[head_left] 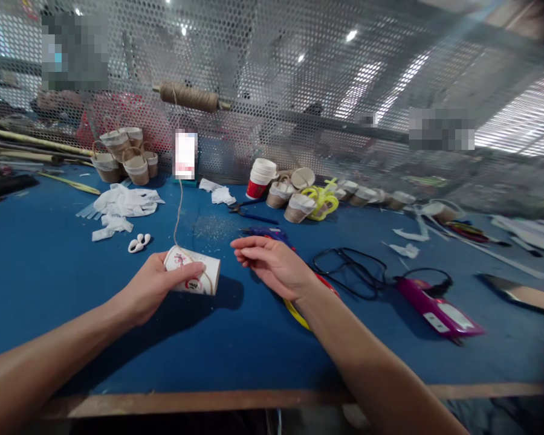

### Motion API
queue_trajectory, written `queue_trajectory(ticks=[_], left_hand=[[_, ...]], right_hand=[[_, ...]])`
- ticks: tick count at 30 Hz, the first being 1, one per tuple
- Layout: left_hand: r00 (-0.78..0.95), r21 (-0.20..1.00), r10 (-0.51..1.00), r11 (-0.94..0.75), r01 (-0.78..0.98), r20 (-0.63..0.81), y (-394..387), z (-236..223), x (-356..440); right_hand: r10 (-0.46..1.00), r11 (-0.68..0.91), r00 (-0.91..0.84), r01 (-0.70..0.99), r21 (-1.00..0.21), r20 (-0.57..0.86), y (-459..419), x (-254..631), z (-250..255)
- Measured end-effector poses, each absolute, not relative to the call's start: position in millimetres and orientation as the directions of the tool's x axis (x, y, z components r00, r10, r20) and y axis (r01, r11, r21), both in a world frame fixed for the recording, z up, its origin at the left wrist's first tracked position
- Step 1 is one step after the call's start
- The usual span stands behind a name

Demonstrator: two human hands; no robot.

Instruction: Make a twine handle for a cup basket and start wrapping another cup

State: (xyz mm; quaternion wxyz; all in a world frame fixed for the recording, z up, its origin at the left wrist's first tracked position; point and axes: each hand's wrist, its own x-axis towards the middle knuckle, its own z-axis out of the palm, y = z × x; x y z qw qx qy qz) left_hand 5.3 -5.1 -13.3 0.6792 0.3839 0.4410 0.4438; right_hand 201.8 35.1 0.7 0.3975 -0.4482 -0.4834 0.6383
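My left hand (152,284) is wrapped round a white printed paper cup (212,275) lying on its side above the table. Its thumb presses a strand of twine (179,208) against the cup wall. The strand runs up from the cup towards a spool of brown twine (188,96) on a rod at the mesh. To the right of the cup, apart from it, my right hand (274,263) hovers with loosely curved fingers and nothing visible in them. A blue glue gun (265,232) lies behind that hand, partly hidden.
Twine-wrapped small baskets (136,169) and stacked paper cups (260,178) stand along the back. White fabric scraps (127,202), pliers (254,214) and yellow-handled scissors (320,202) lie nearer. A purple power strip (439,308) with black cable (344,266) is at right.
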Motion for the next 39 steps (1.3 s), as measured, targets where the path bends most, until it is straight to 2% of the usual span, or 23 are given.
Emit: queue_trajectory(ticks=[3,5,7,10,14,16,20,23,25,27,30,32,35,39], left_hand=[[0.215,0.914,0.947,0.294,-0.280,-0.239,-4.9,-13.2,4.2],[0.206,0.918,0.952,0.281,-0.281,-0.228,-4.5,-13.3,3.2],[0.191,0.922,0.955,0.272,-0.274,-0.225,-3.9,-13.4,2.4],[0.174,0.927,0.960,0.261,-0.268,-0.219,-3.2,-13.7,1.7],[0.171,0.929,0.961,0.256,-0.267,-0.215,-2.6,-14.1,1.1],[0.170,0.931,0.963,0.251,-0.267,-0.210,-2.4,-14.1,0.8],[0.162,0.933,0.968,0.232,-0.274,-0.193,-2.1,-13.6,0.8],[0.173,0.927,0.964,0.243,-0.284,-0.200,-2.3,-13.0,1.1],[0.173,0.925,0.963,0.251,-0.286,-0.208,-2.7,-12.7,1.1],[0.170,0.924,0.963,0.253,-0.286,-0.210,-3.1,-12.5,0.9],[0.158,0.923,0.963,0.256,-0.288,-0.218,-3.6,-12.1,0.7],[0.151,0.921,0.963,0.257,-0.291,-0.221,-3.5,-11.6,0.7],[0.155,0.920,0.965,0.251,-0.301,-0.213,-3.0,-10.9,1.0],[0.162,0.927,0.968,0.232,-0.294,-0.191,-2.4,-11.6,1.5]], right_hand=[[0.936,-0.045,-0.329,0.242,-0.969,-0.125,30.4,202.6,4.4],[0.927,0.068,-0.362,0.430,-0.900,-0.103,26.5,201.6,6.8],[0.924,0.126,-0.368,0.549,-0.826,-0.104,23.5,200.4,8.2],[0.902,0.157,-0.404,0.631,-0.760,-0.150,21.9,200.8,8.0],[0.763,0.308,-0.612,0.630,-0.713,-0.210,22.5,205.9,8.6],[0.714,0.335,-0.653,0.634,-0.697,-0.251,21.9,208.0,11.1],[0.757,0.269,-0.590,0.673,-0.689,-0.280,20.9,210.9,18.4],[0.886,0.235,-0.435,0.719,-0.654,-0.159,28.5,219.3,22.2],[0.971,0.196,-0.239,0.822,-0.535,-0.012,39.9,230.5,22.3],[0.996,0.048,-0.026,0.956,-0.288,0.080,54.1,244.1,19.6],[0.999,-0.038,0.039,0.980,-0.194,0.005,73.3,261.3,10.9],[0.997,-0.061,0.052,0.979,-0.192,-0.051,82.3,267.4,3.4],[0.995,-0.098,0.086,0.969,-0.229,-0.059,90.5,270.7,-5.8],[0.992,-0.129,0.125,0.917,-0.378,-0.036,90.3,270.0,-5.0]])
